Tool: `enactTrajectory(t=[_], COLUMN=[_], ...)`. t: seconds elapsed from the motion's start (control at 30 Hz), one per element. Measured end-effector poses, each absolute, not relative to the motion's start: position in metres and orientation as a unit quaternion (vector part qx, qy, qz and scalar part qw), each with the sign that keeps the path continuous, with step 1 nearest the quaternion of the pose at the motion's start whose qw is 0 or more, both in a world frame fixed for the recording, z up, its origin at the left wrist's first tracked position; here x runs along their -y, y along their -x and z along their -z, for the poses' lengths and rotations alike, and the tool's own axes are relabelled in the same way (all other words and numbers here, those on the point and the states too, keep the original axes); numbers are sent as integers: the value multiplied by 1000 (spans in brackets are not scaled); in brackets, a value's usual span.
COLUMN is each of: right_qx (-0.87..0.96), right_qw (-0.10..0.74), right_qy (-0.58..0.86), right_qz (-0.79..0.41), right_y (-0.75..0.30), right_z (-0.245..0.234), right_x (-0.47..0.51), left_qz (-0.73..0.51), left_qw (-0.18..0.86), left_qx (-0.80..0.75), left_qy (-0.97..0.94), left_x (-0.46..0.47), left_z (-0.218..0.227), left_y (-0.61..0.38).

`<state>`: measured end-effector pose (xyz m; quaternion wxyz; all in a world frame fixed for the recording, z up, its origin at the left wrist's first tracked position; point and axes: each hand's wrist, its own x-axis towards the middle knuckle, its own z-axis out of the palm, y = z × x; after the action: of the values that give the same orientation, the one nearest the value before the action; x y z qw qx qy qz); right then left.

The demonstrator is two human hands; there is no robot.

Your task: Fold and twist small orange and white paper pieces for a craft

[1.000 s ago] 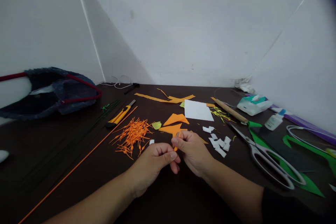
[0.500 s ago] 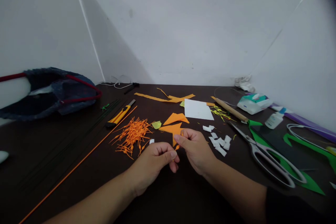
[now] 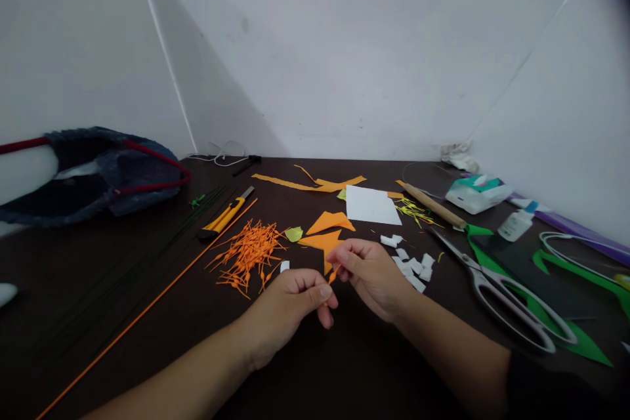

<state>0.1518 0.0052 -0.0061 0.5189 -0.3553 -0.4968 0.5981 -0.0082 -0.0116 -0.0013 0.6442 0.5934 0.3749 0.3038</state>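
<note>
A thin orange paper strand with a small bulge (image 3: pixel 333 273) stands between my two hands. My left hand (image 3: pixel 298 298) pinches its lower end between thumb and forefinger, with the other fingers curled. At the upper end, the thumb and fingertips of my right hand (image 3: pixel 367 272) are closed, hiding the tip. Just behind them lies an orange paper offcut (image 3: pixel 319 243), with a second orange piece (image 3: pixel 329 222) beyond it. To the left of my hands is a pile of similar orange strands (image 3: pixel 256 249), several with bulges.
Scissors (image 3: pixel 497 289) rest on green paper (image 3: pixel 588 344) at right, near white paper scraps (image 3: pixel 414 267) and a glue bottle (image 3: pixel 516 223). A yellow utility knife (image 3: pixel 224 218) and a long orange stick (image 3: pixel 142 316) lie left. White paper (image 3: pixel 373 205) sits behind.
My right hand has shifted slightly, its fingers rolling at the strand's upper end, and more of the bulge shows. My left hand stays almost still.
</note>
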Motion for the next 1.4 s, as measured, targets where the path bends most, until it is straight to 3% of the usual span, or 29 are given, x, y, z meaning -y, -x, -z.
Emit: enactTrajectory(t=[0.2,0.43,0.87,1.13,1.4], right_qx=[511,541,541,526,504], right_qw=[498,555,554,554,573], right_qy=[318,395,461,451,469], right_qz=[-624,-493,-433,-461,-445], right_y=[-154,-148,-139,-141,-137], right_z=[10,17,20,21,21], right_x=[-6,-6,-3,-4,-1], left_qz=[-316,-297,-289,-304,-313], left_qw=[656,621,238,253,126], left_qx=[-362,-379,-454,-444,-393], left_qy=[-582,-618,-809,-804,-855], left_x=[10,12,12,10,9], left_z=[3,2,1,2,1], left_y=[9,9,4,8,9])
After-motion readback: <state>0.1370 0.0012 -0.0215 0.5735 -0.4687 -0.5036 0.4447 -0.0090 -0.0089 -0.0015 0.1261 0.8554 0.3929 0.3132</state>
